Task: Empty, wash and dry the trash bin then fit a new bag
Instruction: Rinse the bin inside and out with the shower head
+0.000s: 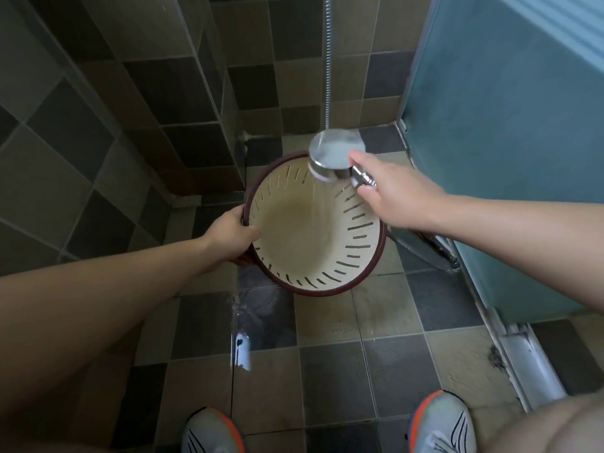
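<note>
Wash step. Left hand grips rim of bin, tilted on shower floor; right hand holds shower head spraying inside. Suggest rotating bin, rinse slotted walls evenly.

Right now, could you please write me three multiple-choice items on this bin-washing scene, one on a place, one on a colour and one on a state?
1. Where does the left hand hold the trash bin?
A. at its rim
B. under its base
C. nowhere

2. What colour is the bin's rim band?
A. bright blue
B. dark red
C. green

3. What is the shower head doing in the right hand?
A. hanging dry on the wall
B. lying on the floor
C. spraying water into the bin

Answers: 1 A, fingers curl over the rim's left side; 2 B, a dark red band rings the cream inside; 3 C, streaks of water fall from it into the bin.
</note>
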